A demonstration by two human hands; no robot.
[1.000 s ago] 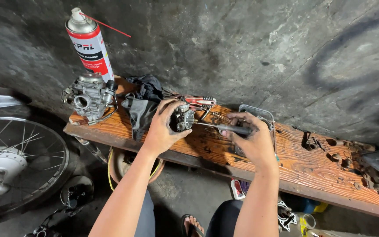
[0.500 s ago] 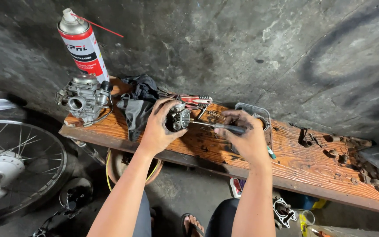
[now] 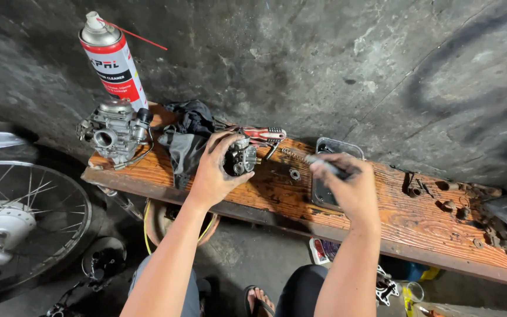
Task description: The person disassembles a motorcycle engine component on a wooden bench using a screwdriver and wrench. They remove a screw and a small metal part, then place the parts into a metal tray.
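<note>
My left hand point(image 3: 213, 170) grips a small metal carburetor body point(image 3: 240, 156) and holds it on the wooden plank point(image 3: 277, 196). Off to the right, my right hand point(image 3: 350, 185) is closed on the dark handle of a screwdriver point(image 3: 323, 166); hand and tool are blurred. The tool's tip is now clear of the carburetor body. A thin spring point(image 3: 291, 154) and a small round metal part point(image 3: 294, 174) lie on the plank between my hands.
A second carburetor point(image 3: 112, 129) and a red-and-white spray can point(image 3: 112, 58) stand at the plank's left end, beside a dark rag point(image 3: 186, 138). A red-handled tool point(image 3: 265, 134) lies behind. A metal tray point(image 3: 333, 149), a spoked wheel point(image 3: 13, 223) and small parts point(image 3: 418, 188) surround.
My right hand has drawn the screwdriver out of the carburetor body and moved right, away from it. The left hand keeps its grip.
</note>
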